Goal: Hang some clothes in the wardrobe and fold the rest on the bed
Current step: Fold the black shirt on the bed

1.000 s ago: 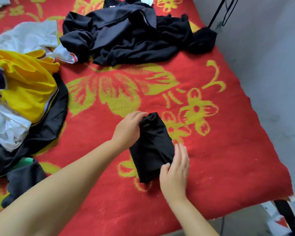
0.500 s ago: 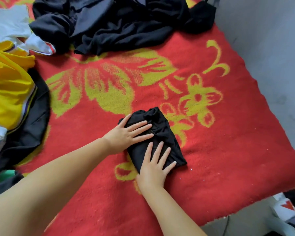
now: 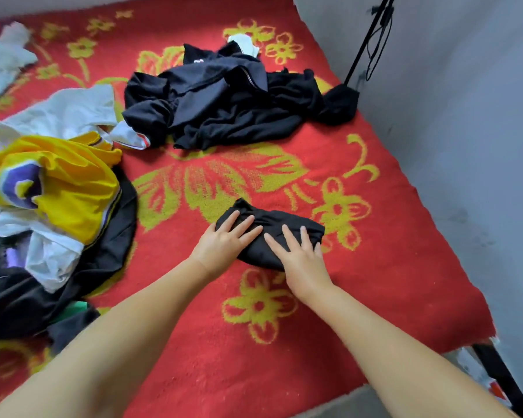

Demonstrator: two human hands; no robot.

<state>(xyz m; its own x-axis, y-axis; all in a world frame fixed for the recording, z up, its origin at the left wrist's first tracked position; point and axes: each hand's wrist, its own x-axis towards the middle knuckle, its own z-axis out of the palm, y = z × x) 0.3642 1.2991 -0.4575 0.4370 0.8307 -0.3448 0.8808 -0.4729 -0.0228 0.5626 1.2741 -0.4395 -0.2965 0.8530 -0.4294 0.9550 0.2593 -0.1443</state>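
- Folded black cloth lies on the red blanket w/ yellow flowers, near the front-right part of the bed.
- Left hand lies flat on the cloth's left end, fingers straight & spread a bit, holding nothing.
- Right hand lies flat on the cloth's right half, fingers straight & spread too, pressing down.
- Both hands are side by side, close but not touching.
- Big pile of black clothes sits farther back, well apart from the folded one.
- A small white piece peeks out behind that pile.
- Yellow shirt w/ a purple patch lies at the left, on top of white clothes & a black one.
- Gray wall is on the right; a thin black pole leans by it.
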